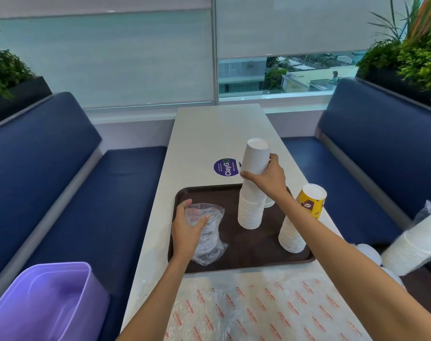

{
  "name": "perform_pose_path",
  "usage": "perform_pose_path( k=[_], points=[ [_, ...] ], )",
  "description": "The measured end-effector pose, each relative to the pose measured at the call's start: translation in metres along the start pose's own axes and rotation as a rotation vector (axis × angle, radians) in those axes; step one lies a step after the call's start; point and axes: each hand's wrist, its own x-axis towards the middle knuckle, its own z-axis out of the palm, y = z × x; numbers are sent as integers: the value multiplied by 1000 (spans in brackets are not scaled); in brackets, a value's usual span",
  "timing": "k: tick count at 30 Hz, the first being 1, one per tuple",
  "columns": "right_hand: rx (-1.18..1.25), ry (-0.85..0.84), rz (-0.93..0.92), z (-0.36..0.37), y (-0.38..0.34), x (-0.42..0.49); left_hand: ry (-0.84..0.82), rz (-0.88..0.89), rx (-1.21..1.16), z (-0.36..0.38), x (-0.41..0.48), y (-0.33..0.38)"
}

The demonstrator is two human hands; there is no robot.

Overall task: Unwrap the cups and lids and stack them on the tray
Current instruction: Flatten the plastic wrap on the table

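Steadying the tall cup stack [251, 210] near the far edge of the tray [246, 249], the right hand [266, 179] grips its upper cups, probably to seat them straight. The left hand [185, 232] grips the wrapped lids [209, 239] at the tray's left edge, seemingly for unwrapping.

Dark brown for the tray [246, 253]; plain white for the far cup stack [251, 212]; white again on the right stack [292, 236], topped by a yellow cup [309, 205] with brown coffee-bean print; pale cream bench [209, 134] with a round purple sticker [225, 167], white lettering; red lettering repeated over the near clear wrap [271, 310]; lilac bin [44, 303] near left; navy seats [49, 168].
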Motion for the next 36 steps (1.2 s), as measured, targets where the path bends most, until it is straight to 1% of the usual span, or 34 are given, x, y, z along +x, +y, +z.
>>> perform_pose_path(
  k=[6,9,11,13,15,16,18,19,21,24,26,27,31,36],
  points=[
    [-20,-33,67,13,26,0,-5,-21,2,4,1,-1],
    [8,-53,77,18,35,-1,-6,-31,2,5,0,-2],
    [32,0,56,20,38,-3,-7,-34,4,6,0,-1],
    [43,149,-36,19,34,-9,-3,-32,5,6,-1,0],
    [105,295,-221,16,27,-21,10,-33,-3,6,-2,3],
    [143,326,-327,15,22,-30,17,-29,-8,5,-2,5],
    [211,283,-483,16,15,-47,31,-11,-25,3,-2,11],
    [252,212,-498,19,12,-56,42,0,-39,2,-1,14],
    [329,34,-402,28,12,-68,67,6,-77,-2,-1,23],
    [390,-215,-152,42,17,-75,105,8,-161,-9,-1,40],
    [483,-330,-50,47,17,-79,123,14,-209,-15,-3,48],
    [528,-355,-31,47,16,-81,126,17,-228,-17,-5,52],
    [652,-344,-58,45,5,-88,137,27,-277,-20,-13,62],
    [696,-154,-52,48,-3,-99,123,-9,-317,-20,-27,69]
  ],
)
